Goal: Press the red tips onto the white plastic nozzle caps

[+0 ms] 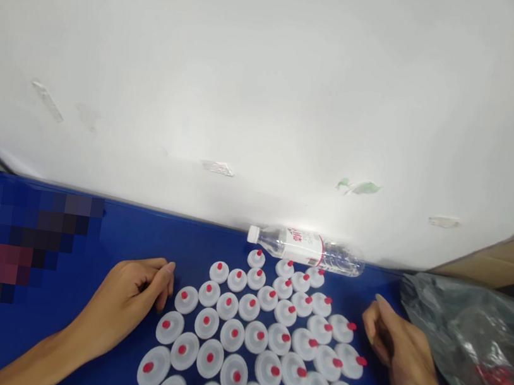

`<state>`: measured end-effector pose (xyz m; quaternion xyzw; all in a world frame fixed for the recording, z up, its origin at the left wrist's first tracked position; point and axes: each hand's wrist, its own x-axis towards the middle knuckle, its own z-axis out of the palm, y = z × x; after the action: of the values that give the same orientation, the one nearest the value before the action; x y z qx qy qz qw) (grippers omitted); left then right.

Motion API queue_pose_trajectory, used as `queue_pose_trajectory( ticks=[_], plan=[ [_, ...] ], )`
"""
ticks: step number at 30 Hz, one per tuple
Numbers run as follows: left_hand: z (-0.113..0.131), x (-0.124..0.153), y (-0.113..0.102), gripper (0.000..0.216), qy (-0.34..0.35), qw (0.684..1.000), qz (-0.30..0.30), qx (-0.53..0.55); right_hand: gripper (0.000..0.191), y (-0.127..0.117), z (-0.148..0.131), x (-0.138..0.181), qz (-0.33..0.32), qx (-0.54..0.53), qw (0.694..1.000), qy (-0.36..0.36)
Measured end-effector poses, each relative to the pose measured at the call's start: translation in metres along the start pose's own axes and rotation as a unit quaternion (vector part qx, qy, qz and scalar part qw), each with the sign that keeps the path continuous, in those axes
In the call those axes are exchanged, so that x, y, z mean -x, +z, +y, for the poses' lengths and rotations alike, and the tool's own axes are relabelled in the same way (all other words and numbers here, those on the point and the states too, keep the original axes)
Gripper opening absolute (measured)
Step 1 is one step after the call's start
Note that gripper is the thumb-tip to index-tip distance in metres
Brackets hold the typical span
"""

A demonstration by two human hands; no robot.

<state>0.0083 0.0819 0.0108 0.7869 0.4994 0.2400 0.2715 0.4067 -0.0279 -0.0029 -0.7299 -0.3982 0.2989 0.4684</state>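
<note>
Blue table (88, 239), white caps (256, 336) between left hand (129, 302), right hand (399, 353)

Tabletop (146, 234): covered in deep blue material, matt, smooth, no visible grain; whether cloth or laminate cannot be told.

Caps (256, 336): white moulded plastic discs, slightly translucent, satin sheen, each with a glossy red plastic nub at the centre.

Bottle (306, 249): clear thin plastic, glossy, with a white plastic screw cap and a printed film label in red and white.

Bag (469, 350): dark grey plastic film, crinkled, shiny, catching highlights; red pieces show dimly through it.

Box (511, 254): brown cardboard, matt, plain.

Wall (271, 92): white painted surface, matt, with scraps of old clear tape and a greenish residue stuck on.
</note>
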Motion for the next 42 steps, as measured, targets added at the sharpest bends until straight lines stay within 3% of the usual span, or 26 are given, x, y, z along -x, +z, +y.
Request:
queue_pose_trajectory(
  ticks=[42],
  plan=[
    [-0.0034,0.002,0.0005,0.068,-0.008,1.0,-0.002,0.01,0.069,-0.0001,-0.0029,0.0011,0.0,0.006,1.0,0.007]
  ],
)
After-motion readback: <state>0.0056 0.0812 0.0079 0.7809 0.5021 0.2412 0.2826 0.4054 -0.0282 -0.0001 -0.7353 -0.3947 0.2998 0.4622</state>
